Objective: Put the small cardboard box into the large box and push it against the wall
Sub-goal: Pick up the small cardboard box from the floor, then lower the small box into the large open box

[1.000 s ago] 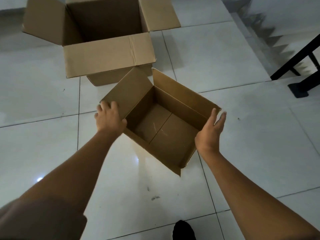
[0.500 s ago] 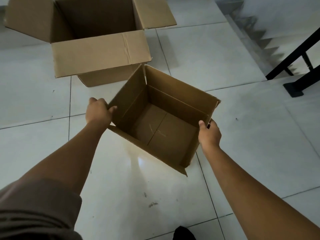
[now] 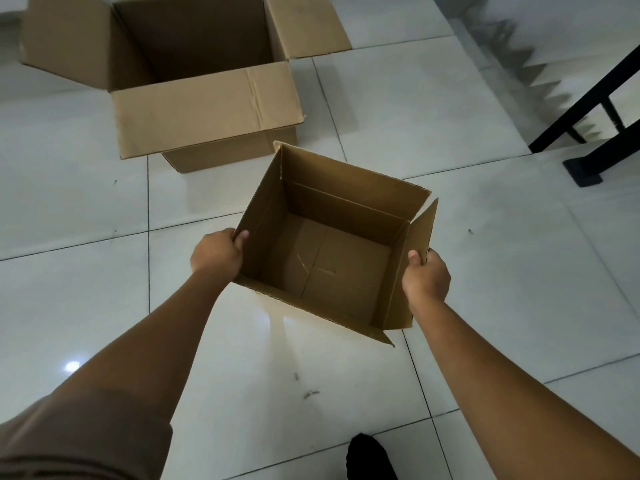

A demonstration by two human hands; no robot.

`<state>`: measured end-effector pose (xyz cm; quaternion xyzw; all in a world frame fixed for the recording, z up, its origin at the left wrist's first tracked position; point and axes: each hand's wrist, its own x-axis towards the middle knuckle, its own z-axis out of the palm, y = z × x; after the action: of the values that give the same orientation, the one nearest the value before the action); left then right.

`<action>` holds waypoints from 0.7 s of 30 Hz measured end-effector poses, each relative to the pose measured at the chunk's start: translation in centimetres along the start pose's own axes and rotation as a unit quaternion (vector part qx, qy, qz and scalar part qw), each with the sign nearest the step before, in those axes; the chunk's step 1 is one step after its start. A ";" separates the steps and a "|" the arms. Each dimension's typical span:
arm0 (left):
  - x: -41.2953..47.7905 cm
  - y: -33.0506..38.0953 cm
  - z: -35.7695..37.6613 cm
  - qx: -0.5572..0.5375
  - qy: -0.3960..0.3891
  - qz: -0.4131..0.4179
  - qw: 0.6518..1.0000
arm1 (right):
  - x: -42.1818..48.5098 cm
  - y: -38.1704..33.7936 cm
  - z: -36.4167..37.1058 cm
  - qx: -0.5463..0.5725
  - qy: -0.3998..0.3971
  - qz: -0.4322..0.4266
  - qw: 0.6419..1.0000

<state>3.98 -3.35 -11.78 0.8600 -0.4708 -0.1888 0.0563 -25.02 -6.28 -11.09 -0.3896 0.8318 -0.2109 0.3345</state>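
The small cardboard box is open at the top and empty, with its flaps standing up. My left hand grips its left flap, thumb inside the rim. My right hand grips the right flap the same way. The box sits just above or on the white tiled floor; I cannot tell which. The large cardboard box stands open at the upper left, its flaps spread outward and its inside dark and empty. Its front flap hangs toward the small box.
White floor tiles spread all around. A black metal railing with a foot stands at the right, beside stairs going down. The tip of a dark shoe shows at the bottom edge.
Both hands went from resting beside the small box to gripping its side flaps, which have been folded upright. The box now appears closer to me and more square to the view.
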 end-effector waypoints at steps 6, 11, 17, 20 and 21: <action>-2.8 0.7 -5.3 -0.057 -0.014 -0.033 0.998 | -2.1 -3.3 -5.1 -0.015 -0.009 -0.027 0.999; -6.2 2.5 -12.9 -0.095 -0.027 -0.030 0.995 | -5.1 -8.1 -11.2 -0.018 -0.004 -0.058 0.998; -9.6 4.5 -22.9 -0.114 -0.004 -0.004 0.993 | -8.1 -15.1 -18.4 -0.020 -0.009 -0.101 0.995; -10.0 5.5 -27.3 -0.120 0.035 0.012 0.992 | -9.0 -18.8 -20.7 -0.019 -0.010 -0.118 0.993; -9.9 5.9 -28.8 -0.116 0.049 0.014 0.992 | -9.2 -20.0 -21.3 -0.018 -0.009 -0.124 0.992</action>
<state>5.38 -0.72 19.09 0.8491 -0.4542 -0.1992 0.1817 -25.88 -9.27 19.43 -0.4974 0.7777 -0.2319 0.3064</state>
